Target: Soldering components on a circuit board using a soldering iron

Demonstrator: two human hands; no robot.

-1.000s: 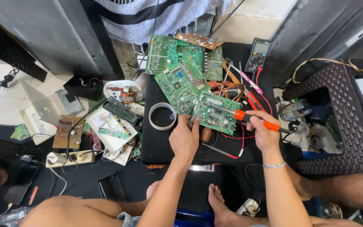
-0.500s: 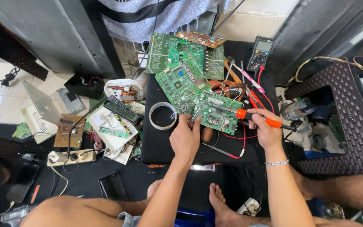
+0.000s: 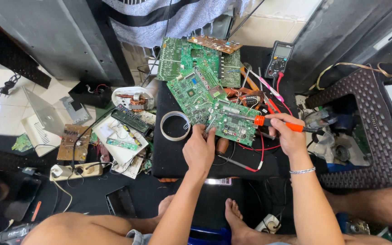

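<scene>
Left hand point(image 3: 199, 152) fingers curled, pinching thin solder wire point(image 3: 208, 126) against the green circuit board point(image 3: 230, 121). Right hand point(image 3: 289, 136) clenched around the orange soldering iron point(image 3: 268, 121), tip on the board, at 9 o'clock from the grip.

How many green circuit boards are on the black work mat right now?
3, possibly more hidden beneath. One under the left hand and soldering iron: near board. One angled behind it: middle board. One at the mat's far edge: far board.

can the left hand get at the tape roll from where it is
Probably yes: the left hand rests on the green circuit board, and the tape roll lies just beside it on the black mat with nothing between.
</scene>
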